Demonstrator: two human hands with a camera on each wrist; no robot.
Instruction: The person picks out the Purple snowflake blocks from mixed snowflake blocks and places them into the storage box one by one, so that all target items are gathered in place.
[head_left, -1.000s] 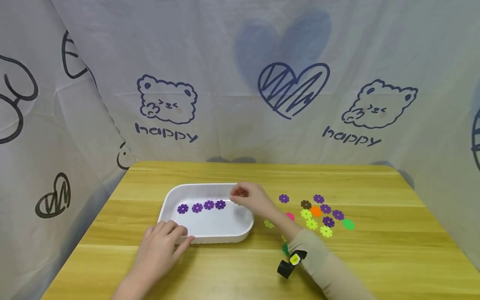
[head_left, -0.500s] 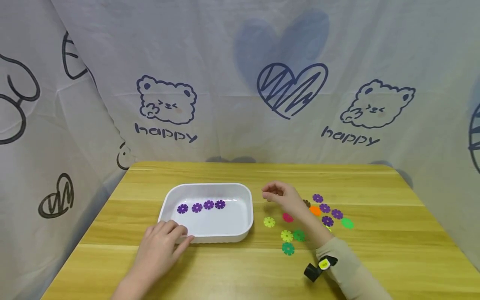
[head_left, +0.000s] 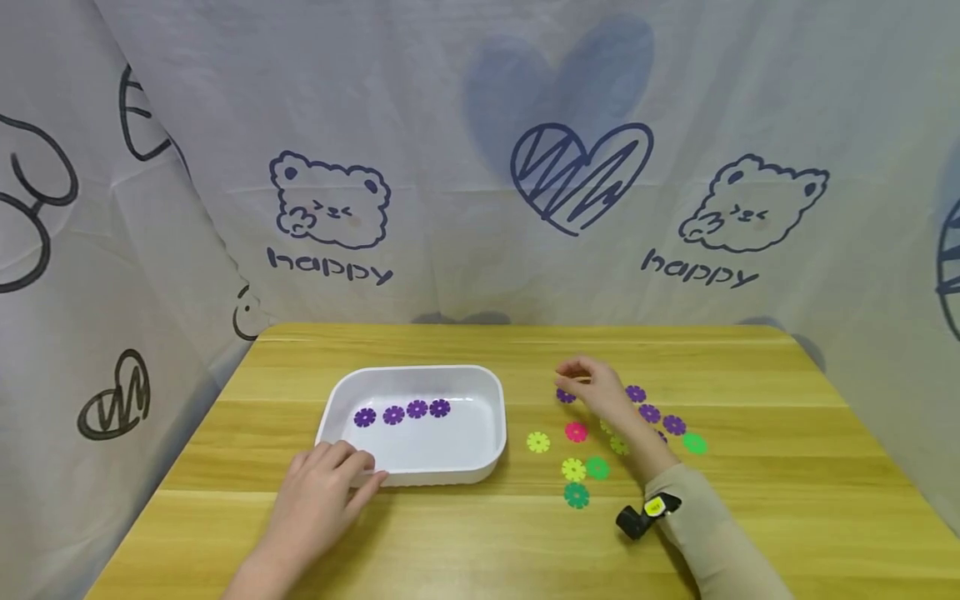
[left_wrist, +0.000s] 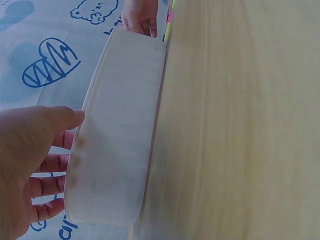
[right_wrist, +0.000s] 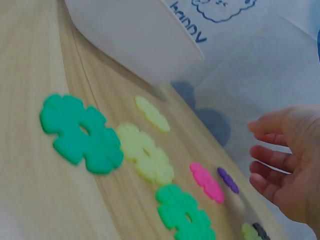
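Note:
My left hand (head_left: 322,492) grips the near-left rim of a white plastic tray (head_left: 420,478), with thumb and fingers on either side of the rim in the left wrist view. Several purple snowflake discs (head_left: 393,415) lie in a row inside the tray. My right hand (head_left: 603,392) hovers over the table to the tray's right, holding nothing. Just below its fingertips lies a purple snowflake disc (head_left: 566,396). In the right wrist view, a gap shows between the right hand (right_wrist: 290,165) and that purple disc (right_wrist: 228,180), fingers loosely bent.
Scattered right of the tray are a pink disc (head_left: 576,432), yellow discs (head_left: 538,442), green discs (head_left: 577,496) and more purple discs (head_left: 674,425). My right forearm covers part of the group. A printed curtain (head_left: 450,275) hangs behind the wooden table (head_left: 480,550).
My right hand has moved right, from above the tray's right end to above a purple disc on the table. The left hand and the tray discs have stayed put.

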